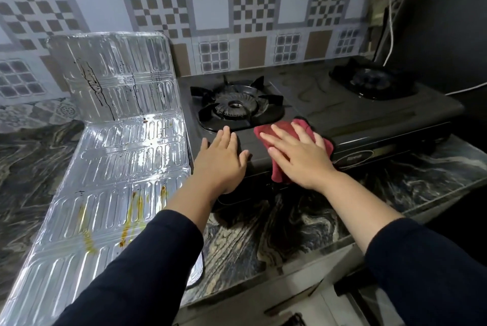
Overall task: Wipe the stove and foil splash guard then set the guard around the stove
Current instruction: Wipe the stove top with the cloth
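Note:
A black two-burner gas stove [342, 112] sits on the marbled counter. My right hand [297, 151] lies flat with straight fingers on a dark red cloth [266, 131], pressing it onto the stove's front top between the burners. My left hand [221, 159] rests open on the stove's front left corner, just in front of the left burner [234, 106]. The foil splash guard [118, 156] lies to the left of the stove, one panel leaning up against the wall, the others flat on the counter. It carries dark streaks and yellow-brown stains.
The marbled counter [290, 225] runs to a front edge at lower right. A patterned tiled wall [237, 9] stands behind the stove. A white cable [391, 32] hangs at the right by the far burner [371, 79].

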`<state>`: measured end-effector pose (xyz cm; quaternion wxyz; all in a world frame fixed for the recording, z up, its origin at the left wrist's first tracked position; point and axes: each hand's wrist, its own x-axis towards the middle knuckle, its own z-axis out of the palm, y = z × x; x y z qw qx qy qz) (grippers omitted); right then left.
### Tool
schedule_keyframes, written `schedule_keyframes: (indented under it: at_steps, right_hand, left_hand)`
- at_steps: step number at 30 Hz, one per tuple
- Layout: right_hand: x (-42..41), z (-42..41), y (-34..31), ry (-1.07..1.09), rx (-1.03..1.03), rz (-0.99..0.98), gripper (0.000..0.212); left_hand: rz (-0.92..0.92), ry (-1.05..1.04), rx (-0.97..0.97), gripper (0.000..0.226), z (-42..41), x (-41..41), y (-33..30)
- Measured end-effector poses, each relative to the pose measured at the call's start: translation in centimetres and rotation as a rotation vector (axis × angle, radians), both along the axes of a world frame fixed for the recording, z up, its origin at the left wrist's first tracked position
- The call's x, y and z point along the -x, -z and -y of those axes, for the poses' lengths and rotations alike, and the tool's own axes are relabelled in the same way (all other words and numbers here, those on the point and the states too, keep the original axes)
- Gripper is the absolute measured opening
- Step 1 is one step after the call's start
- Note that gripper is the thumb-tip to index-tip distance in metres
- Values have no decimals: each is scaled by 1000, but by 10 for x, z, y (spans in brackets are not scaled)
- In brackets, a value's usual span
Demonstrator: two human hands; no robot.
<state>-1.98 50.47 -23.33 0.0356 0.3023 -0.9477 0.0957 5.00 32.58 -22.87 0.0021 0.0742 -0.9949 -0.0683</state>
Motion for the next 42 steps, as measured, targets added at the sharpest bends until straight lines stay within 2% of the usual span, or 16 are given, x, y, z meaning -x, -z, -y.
schedule_keyframes:
  at_steps: [2, 7, 11, 19, 33, 38, 42]
  right_hand:
    - [10, -14, -1, -28, -12, -6, 44]
    - [56, -22, -9, 166, -78, 108, 48]
    - [61, -7, -12, 233, -90, 154, 52]
    - [60, -37, -7, 90, -77, 80, 47]
    - [159, -14, -17, 13, -160, 184, 48]
    - [202, 6, -19, -71, -167, 187, 47]
    - [229, 28, -22, -103, -173, 194, 48]
  left_hand:
    - [-8, -1, -3, 63, 2, 0, 1]
    - [-13, -7, -14, 62, 1, 0, 1]
    - [-10, -40, -88, 63, -3, 4, -7]
    - [-313, 31, -82, 60, -31, 53, -36]
    - [0, -27, 46, 68, -42, 148, -33]
    - [-46, -62, 161, 77, -47, 146, -21]
    - [-77, -87, 134, 84, -47, 148, -21]
